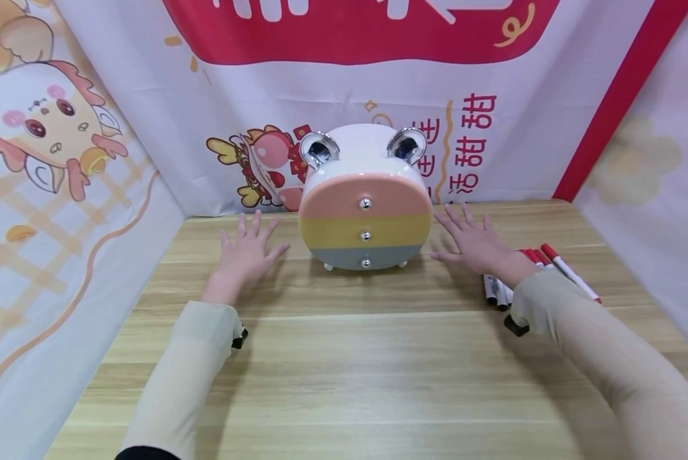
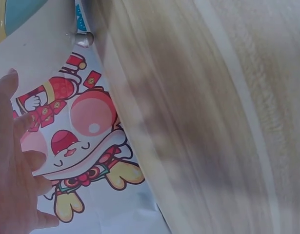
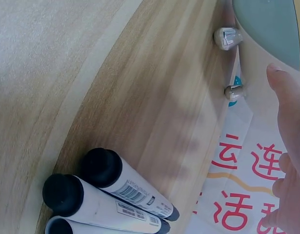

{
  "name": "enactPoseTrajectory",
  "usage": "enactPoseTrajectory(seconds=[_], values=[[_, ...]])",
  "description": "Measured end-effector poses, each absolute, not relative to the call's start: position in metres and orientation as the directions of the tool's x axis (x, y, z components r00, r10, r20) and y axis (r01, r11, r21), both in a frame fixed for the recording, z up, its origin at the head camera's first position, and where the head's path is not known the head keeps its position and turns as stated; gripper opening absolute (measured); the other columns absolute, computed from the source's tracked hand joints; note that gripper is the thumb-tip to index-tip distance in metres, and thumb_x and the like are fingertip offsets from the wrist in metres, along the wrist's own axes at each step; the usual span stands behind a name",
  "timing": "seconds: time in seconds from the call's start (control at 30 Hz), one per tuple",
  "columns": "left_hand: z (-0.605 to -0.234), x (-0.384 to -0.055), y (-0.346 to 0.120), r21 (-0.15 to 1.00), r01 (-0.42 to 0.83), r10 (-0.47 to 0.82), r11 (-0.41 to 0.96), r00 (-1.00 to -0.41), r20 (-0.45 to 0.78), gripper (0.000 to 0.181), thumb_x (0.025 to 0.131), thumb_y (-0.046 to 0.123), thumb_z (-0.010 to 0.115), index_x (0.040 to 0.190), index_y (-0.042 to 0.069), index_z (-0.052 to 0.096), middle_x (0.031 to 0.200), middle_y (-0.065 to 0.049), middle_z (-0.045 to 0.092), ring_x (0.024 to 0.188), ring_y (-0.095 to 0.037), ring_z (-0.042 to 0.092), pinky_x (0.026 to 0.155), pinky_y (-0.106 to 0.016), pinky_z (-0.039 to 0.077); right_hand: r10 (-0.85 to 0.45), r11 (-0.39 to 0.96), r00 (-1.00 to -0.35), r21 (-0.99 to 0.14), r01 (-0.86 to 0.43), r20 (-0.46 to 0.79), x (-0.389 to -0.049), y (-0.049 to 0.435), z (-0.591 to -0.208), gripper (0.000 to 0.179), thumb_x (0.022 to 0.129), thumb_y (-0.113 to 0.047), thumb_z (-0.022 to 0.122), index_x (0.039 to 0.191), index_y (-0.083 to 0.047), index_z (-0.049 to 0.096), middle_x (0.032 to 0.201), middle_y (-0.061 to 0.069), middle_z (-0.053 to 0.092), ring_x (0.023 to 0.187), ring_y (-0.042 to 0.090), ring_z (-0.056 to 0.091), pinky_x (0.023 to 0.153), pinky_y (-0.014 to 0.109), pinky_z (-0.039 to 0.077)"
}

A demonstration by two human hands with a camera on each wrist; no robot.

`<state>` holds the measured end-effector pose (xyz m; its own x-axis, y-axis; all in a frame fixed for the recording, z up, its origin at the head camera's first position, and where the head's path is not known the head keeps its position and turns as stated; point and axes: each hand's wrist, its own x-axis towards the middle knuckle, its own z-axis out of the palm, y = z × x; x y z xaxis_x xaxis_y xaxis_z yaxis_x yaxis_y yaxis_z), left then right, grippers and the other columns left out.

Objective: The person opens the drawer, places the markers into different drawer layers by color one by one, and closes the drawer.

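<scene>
A white drawer box (image 1: 366, 220) with a rounded front of pink, yellow and grey-blue bands stands on the wooden table. Each band has a silver knob, and two silver ring-shaped pieces sit on top. To its left my left hand (image 1: 244, 254) is held with fingers spread, holding nothing. On the other side my right hand (image 1: 474, 244) has its fingers spread too, its fingertips close to the box's side. Small silver feet (image 3: 228, 38) carry the box, seen in the right wrist view.
Several markers with red caps (image 1: 570, 273) and black caps (image 3: 102, 167) lie on the table (image 1: 344, 370) by my right wrist, partly hidden under it. A printed cloth (image 1: 252, 89) hangs behind the box, with more cloth at both sides.
</scene>
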<state>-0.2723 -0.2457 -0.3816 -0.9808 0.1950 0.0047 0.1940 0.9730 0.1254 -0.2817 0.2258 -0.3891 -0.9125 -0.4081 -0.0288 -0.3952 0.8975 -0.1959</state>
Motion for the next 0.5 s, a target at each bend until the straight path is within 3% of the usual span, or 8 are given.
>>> enactPoseTrajectory(seconds=[0.33, 0.5], values=[[-0.376, -0.270, -0.248, 0.141, 0.194, 0.196, 0.971, -0.981, 0.005, 0.083, 0.099, 0.077, 0.019, 0.166, 0.029, 0.010, 0.169, -0.014, -0.009, 0.151, -0.044, -0.017, 0.110, -0.076, -0.015, -0.420, 0.885, -0.907, -0.233, -0.403, -0.027, -0.274, 0.229, -0.379, 0.090, 0.100, -0.057, 0.058, 0.165, -0.013, 0.013, 0.170, 0.017, -0.001, 0.153, 0.042, -0.010, 0.116, 0.071, -0.009], [-0.374, -0.269, -0.248, 0.145, 0.195, 0.195, 0.970, -0.981, 0.011, 0.082, 0.099, 0.076, 0.021, 0.166, 0.028, 0.012, 0.170, -0.015, -0.005, 0.152, -0.045, -0.013, 0.112, -0.076, -0.013, -0.412, 0.888, -0.910, -0.242, -0.390, -0.044, -0.271, 0.235, -0.375, 0.093, 0.099, -0.062, 0.055, 0.165, -0.013, 0.011, 0.170, 0.016, -0.003, 0.153, 0.043, -0.010, 0.116, 0.072, -0.009]])
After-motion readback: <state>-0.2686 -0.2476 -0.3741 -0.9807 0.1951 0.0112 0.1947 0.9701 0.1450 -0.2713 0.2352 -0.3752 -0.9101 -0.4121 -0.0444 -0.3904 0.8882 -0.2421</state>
